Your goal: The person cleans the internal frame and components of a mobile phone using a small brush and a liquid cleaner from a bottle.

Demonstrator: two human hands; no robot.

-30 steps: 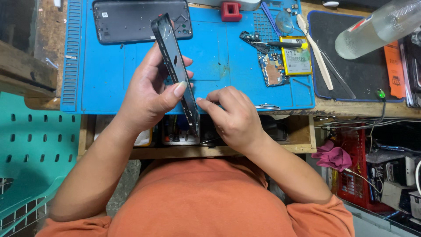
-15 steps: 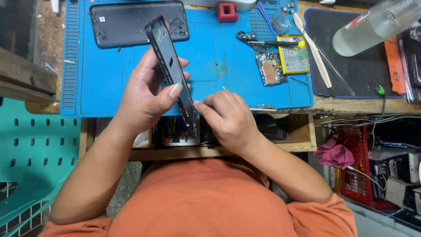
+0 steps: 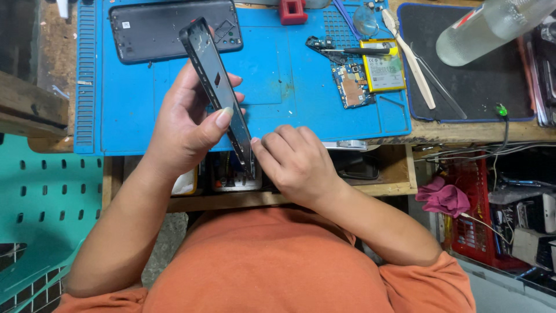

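Gripped edge-on in the left hand [image 3: 185, 130], thumb across its face, the dark phone frame [image 3: 217, 93] tilts above the blue mat's [image 3: 289, 98] near edge; the right hand [image 3: 298, 165] pinches its lower end (fingertips closed). Beyond, a black back cover [image 3: 150, 32] lies at the mat's far-left corner.

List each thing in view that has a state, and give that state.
Phone frame: on edge, gripped by left hand, right hand fingertips at lower end.
Back cover: off, flat on blue mat.
Circuit board: removed, on mat.
Clear bottle: lying down.
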